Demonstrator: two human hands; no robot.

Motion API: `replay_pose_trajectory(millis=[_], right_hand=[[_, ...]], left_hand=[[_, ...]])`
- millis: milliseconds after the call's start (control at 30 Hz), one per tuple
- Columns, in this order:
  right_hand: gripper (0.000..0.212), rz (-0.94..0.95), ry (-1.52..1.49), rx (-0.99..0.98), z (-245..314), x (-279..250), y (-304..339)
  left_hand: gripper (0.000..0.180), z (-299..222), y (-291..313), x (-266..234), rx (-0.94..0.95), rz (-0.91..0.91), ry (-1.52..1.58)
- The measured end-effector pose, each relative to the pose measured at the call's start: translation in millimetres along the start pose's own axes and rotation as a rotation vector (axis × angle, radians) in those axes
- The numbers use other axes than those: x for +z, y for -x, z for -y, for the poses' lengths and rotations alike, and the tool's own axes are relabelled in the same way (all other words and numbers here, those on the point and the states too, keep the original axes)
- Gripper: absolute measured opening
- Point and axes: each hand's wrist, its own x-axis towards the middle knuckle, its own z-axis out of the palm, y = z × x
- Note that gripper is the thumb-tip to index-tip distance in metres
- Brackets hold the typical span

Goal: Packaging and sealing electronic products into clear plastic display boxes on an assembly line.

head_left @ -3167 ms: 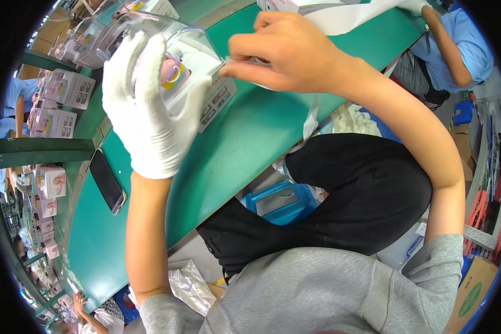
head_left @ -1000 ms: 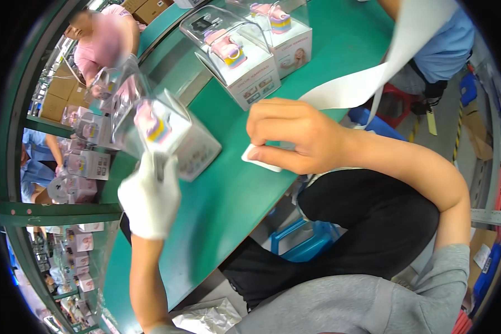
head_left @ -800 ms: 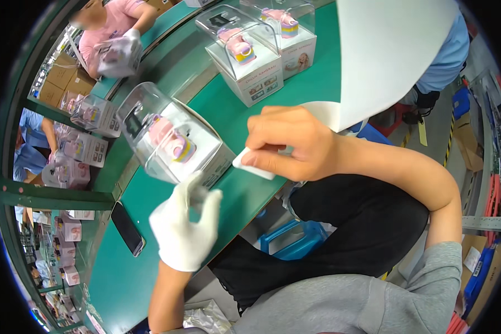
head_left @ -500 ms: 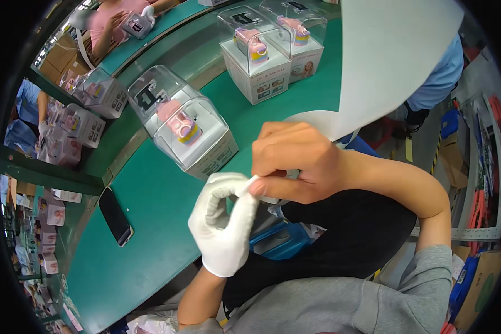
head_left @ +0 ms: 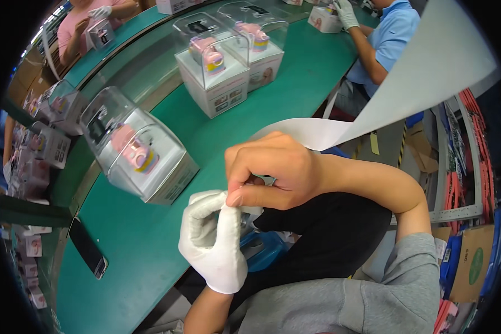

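Note:
My left hand (head_left: pixel 217 247), in a white glove, is curled with thumb and forefinger brought together. Bare, my right hand (head_left: pixel 281 170) pinches at those gloved fingertips. Whatever lies between the fingers is too small to make out; it may be a bit of the glove. Behind my right hand curves a wide white sheet (head_left: pixel 303 129), which rises toward the upper right. Left of my hands, a white box (head_left: pixel 175 181) under a clear domed cover holds a pink toy camera (head_left: pixel 132 149) with a yellow and purple base.
Two more boxed pink toys (head_left: pixel 209 61) stand farther back on the green table (head_left: pixel 117 245). A dark phone (head_left: pixel 87 247) lies at the left. Co-workers in pink (head_left: pixel 75 22) and blue (head_left: pixel 395 33) handle boxes. A blue container (head_left: pixel 264 250) sits below my hands.
The view has swung to the right, so the boxes and phone appear farther left and the blue-shirted co-worker shows more. Both hands stay pressed together at the fingertips.

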Motion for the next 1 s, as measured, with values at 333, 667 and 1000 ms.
replay_pose_trajectory(millis=[333,667,1000], right_hand=[[0.025,0.031,0.243,-0.242,-23.8,-24.9,0.6],[0.018,-0.08,-0.02,-0.161,-41.9,-8.6,7.5],[0.016,0.025,0.014,-0.213,-40.0,-12.6,2.8]], left_hand=[[0.014,21.6,-0.7,28.4,-0.063,-0.038,0.178],[0.015,21.3,-9.1,27.6,-0.011,-0.118,0.142],[0.015,20.2,-5.5,26.3,-0.059,-0.11,0.225]])
